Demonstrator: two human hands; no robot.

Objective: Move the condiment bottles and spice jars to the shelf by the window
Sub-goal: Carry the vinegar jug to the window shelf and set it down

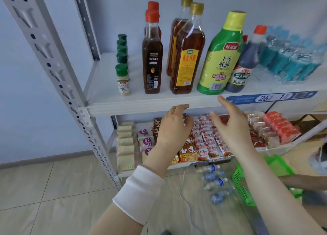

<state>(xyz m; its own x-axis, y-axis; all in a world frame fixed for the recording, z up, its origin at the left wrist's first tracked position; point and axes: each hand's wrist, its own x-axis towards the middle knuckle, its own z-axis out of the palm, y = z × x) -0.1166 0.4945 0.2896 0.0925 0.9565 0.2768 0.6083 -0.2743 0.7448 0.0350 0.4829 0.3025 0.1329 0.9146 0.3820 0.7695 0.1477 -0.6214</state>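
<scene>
On the white shelf board point(141, 102) stand a row of green-capped spice jars point(122, 77), red-capped dark sauce bottles point(152, 57), two gold-capped amber bottles point(187, 54), a green and yellow oyster sauce bottle point(222, 57) and a dark vinegar bottle point(245, 66). My left hand point(174, 126) and my right hand point(230, 125) hover just below the shelf's front edge, both open and holding nothing. A white cuff covers my left wrist.
A shrink-wrapped pack of blue water bottles point(292, 56) fills the shelf's right end. Snack packets point(208, 139) crowd the lower shelf. Small water bottles point(215, 183) and a green basket point(247, 185) lie on the tiled floor. A grey upright post point(58, 75) stands left.
</scene>
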